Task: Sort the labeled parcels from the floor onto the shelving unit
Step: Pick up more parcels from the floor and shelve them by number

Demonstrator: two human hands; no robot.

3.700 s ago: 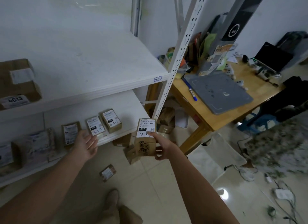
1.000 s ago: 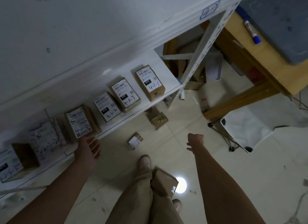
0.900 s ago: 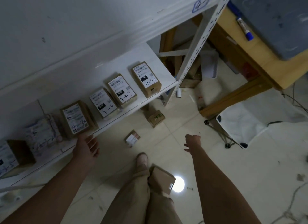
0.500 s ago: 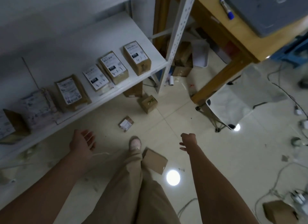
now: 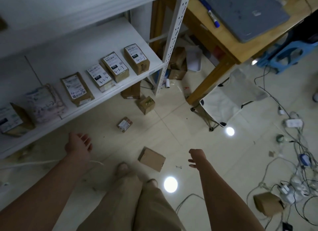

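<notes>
The lower shelf (image 5: 110,94) of the white shelving unit ran above and left of the left hand (image 5: 78,145), carrying a row of labelled parcels (image 5: 75,88) side by side. The end parcel (image 5: 136,58), marked 070, stood nearest the upright post. The left hand hung over the pale tiled floor (image 5: 180,124), palm up, fingers loose, holding nothing.

Up and to the right of that hand, a small labelled parcel (image 5: 124,124) lay on the tiles, with a printed box (image 5: 146,104) beyond it near the shelf's foot. Between the two hands lay a plain brown box (image 5: 151,159), just ahead of the person's shoes. The right hand (image 5: 196,157) hovered beside it, fingers drooping and loosely curled, holding nothing.

Above the right hand stood a wooden counter (image 5: 222,39) with a blue pen (image 5: 213,18) and a grey pad (image 5: 246,14), and a white folding stool (image 5: 228,100) before it. Far right were tangled cables (image 5: 296,162) and another brown box (image 5: 267,205).

Seconds earlier the right hand had held the 070 parcel. The plain box, which a trouser leg had partly covered half a second before, showed whole.
</notes>
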